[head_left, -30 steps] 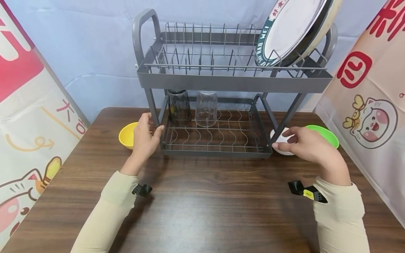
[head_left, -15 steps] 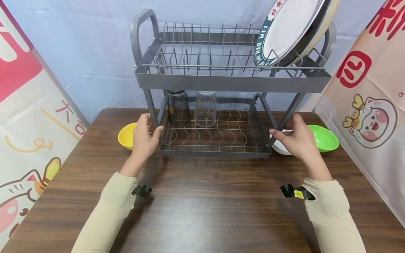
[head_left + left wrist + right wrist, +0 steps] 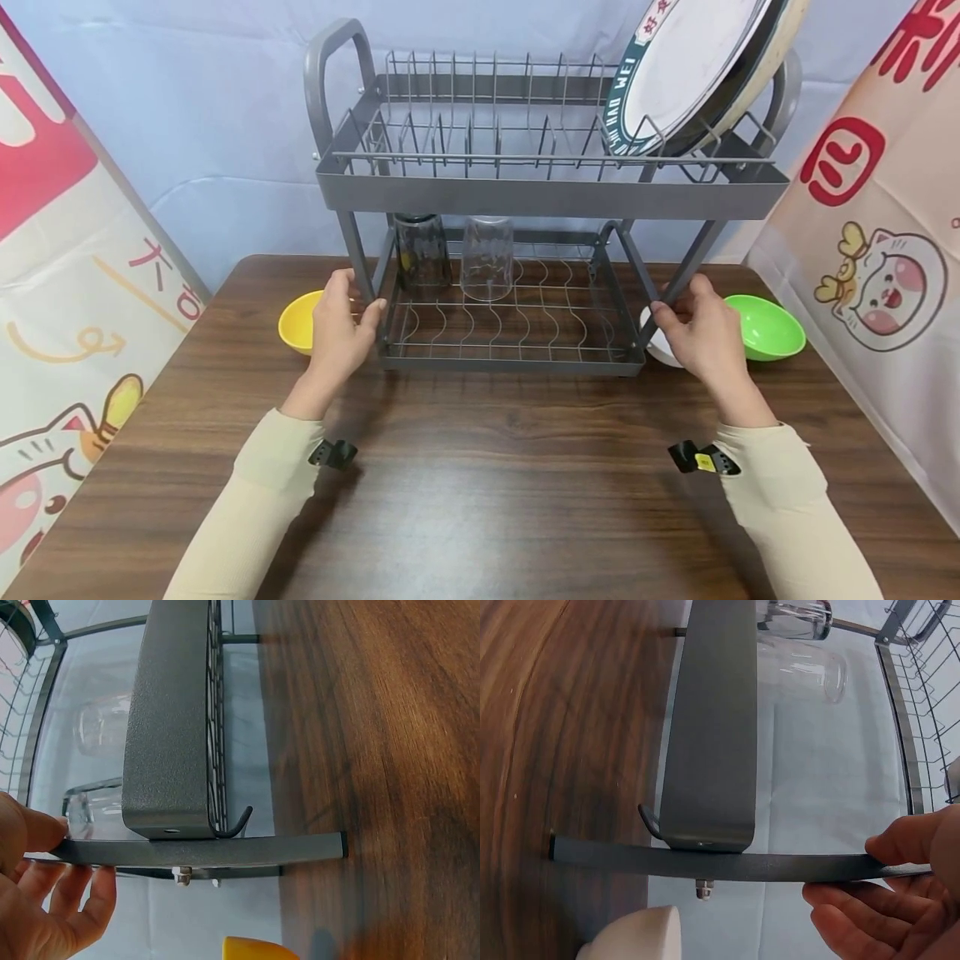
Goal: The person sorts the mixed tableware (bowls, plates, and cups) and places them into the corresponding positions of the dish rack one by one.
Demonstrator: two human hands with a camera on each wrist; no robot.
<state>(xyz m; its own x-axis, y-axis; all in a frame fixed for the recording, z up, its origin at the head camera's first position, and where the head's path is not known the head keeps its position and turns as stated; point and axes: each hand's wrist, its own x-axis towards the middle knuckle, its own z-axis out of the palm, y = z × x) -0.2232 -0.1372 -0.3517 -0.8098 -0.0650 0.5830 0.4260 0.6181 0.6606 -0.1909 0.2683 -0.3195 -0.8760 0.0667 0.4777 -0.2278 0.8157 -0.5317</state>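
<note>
A grey two-tier dish rack [image 3: 555,198] stands on the wooden table. My left hand [image 3: 339,329] grips its left front leg, thumb on the inner side and fingers on the outer side, as the left wrist view also shows. On the other side, my right hand [image 3: 708,333] holds the right front leg between thumb and fingers. Two clear glasses stand upside down on the lower tier, a darker-looking glass [image 3: 422,254] at the left and a clear glass [image 3: 487,258] beside it. Large plates [image 3: 686,75] lean in the upper tier at the right.
A yellow bowl [image 3: 297,323] sits left of the rack, partly behind my left hand. At the right are a white bowl [image 3: 660,348], partly hidden by the leg and hand, and a green bowl [image 3: 768,329]. Printed cloth hangs on both sides.
My right hand has moved from over the white bowl to the rack's right front leg and taken hold of it. The left hand keeps its grip; the rack's left end has shifted slightly left.
</note>
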